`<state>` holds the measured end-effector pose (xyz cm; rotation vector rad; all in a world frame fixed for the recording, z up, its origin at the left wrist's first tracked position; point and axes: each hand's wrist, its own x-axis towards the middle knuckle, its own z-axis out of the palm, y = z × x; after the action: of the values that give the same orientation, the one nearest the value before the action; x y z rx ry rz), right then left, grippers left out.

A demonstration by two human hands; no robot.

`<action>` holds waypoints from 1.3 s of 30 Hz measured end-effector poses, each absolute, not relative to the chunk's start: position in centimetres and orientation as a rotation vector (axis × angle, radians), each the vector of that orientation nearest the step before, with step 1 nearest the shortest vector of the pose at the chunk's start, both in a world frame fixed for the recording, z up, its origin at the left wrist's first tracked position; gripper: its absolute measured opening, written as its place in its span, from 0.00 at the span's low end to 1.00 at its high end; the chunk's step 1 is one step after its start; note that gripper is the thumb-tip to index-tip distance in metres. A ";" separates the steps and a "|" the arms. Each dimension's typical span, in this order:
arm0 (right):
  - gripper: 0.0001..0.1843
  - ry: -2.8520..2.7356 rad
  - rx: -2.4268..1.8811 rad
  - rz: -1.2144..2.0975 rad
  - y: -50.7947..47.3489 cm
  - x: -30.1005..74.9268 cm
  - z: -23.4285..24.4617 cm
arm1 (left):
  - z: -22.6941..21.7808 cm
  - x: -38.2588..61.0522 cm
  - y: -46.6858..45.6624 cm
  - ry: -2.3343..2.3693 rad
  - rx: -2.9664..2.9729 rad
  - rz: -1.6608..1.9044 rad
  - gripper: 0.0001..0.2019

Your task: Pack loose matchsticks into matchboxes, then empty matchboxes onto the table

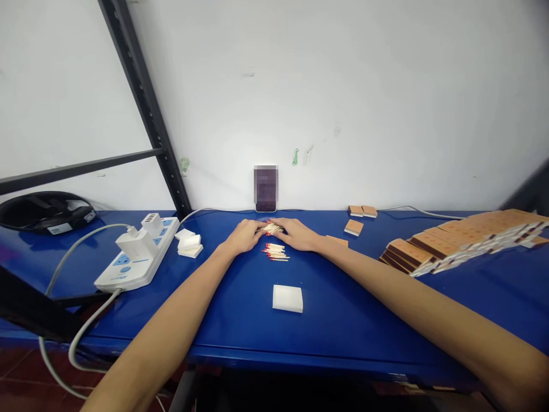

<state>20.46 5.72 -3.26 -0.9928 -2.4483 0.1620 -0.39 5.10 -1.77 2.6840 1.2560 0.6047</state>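
Note:
My left hand and my right hand reach far across the blue table and meet over a bundle of matchsticks. Fingers of both hands close around that bundle from either side. A small loose heap of red-tipped matchsticks lies just in front of the hands. Nearer to me, a white inner matchbox tray sits flat on the table.
A white power strip with plugged chargers and grey cables lies at left, with white trays beside it. Stacked brown matchboxes fill the right; a few more sit near the wall. A phone leans against the wall. A black headset rests far left.

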 end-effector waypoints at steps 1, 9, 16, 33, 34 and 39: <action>0.25 -2.452 -0.992 0.167 5.7 20.5 -3.2 | -1.7 -0.4 5.1 1.279 2.671 0.606 0.16; 0.25 -2.458 -0.986 0.218 5.3 20.5 -2.8 | -1.8 -0.3 5.1 1.355 2.708 0.597 0.16; 0.27 -2.432 -1.016 0.207 5.3 20.6 -3.1 | -1.8 -0.6 5.3 1.400 2.686 0.597 0.16; 0.17 -2.392 -0.975 0.291 5.1 20.7 -3.0 | -1.3 -2.6 5.5 1.475 2.667 0.591 0.15; 0.17 -2.392 -0.973 0.292 5.1 20.7 -3.0 | -1.4 -2.6 5.5 1.466 2.660 0.607 0.15; 0.16 -2.391 -0.959 0.281 5.2 20.7 -3.2 | -1.4 -1.9 5.3 1.442 2.595 0.675 0.15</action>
<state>20.70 5.24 -3.25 -0.9592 -2.3907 0.2807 -1.94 5.32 -1.43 2.5950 1.4415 0.6747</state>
